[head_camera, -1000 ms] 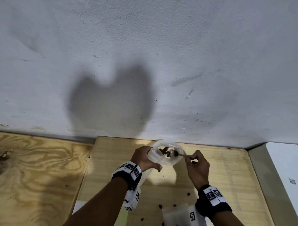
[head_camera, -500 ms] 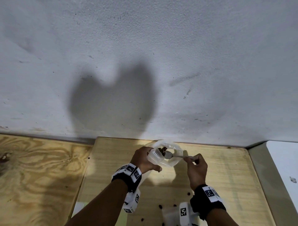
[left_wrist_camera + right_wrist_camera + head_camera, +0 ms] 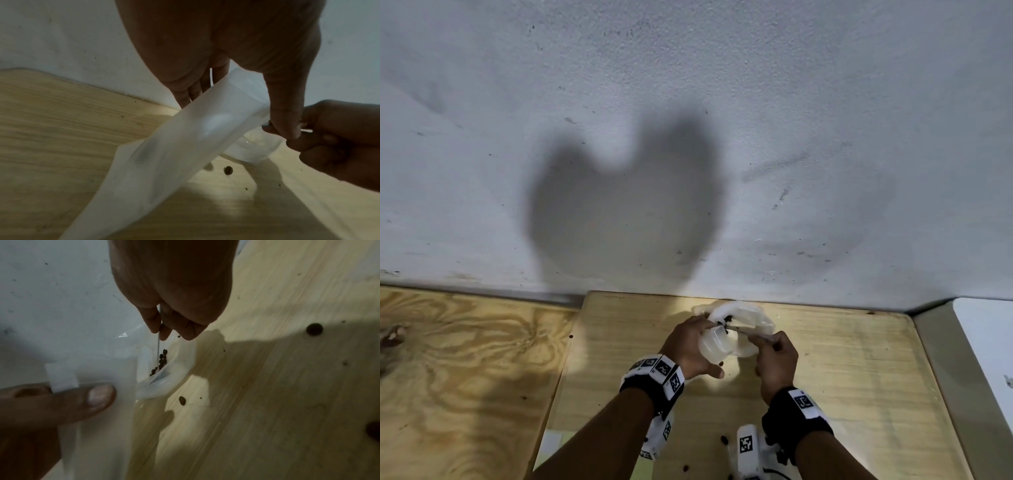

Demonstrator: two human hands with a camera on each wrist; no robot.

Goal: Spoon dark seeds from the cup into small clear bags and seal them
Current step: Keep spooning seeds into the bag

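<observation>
- Loose seeds (image 3: 723,439): I count several dark ones scattered on the near part of the pale wooden table (image 3: 859,370), close to my wrists.
- My left hand (image 3: 690,347): fingers and thumb curled round a clear bag (image 3: 717,344), holding it above the table; the bag's long tail hangs down past the palm in the left wrist view.
- My right hand (image 3: 777,359): fingers pinched on the thin handle of a spoon (image 3: 158,337), just beside the left thumb.
- Spoon tip: pushed into the bag mouth, a small cluster of dark seeds (image 3: 161,361) beside it.
- Cup (image 3: 748,317): clear, just behind the bag; I cannot tell what supports it.
- White wall (image 3: 688,102): rises behind the table, carrying 1 large shadow.
</observation>
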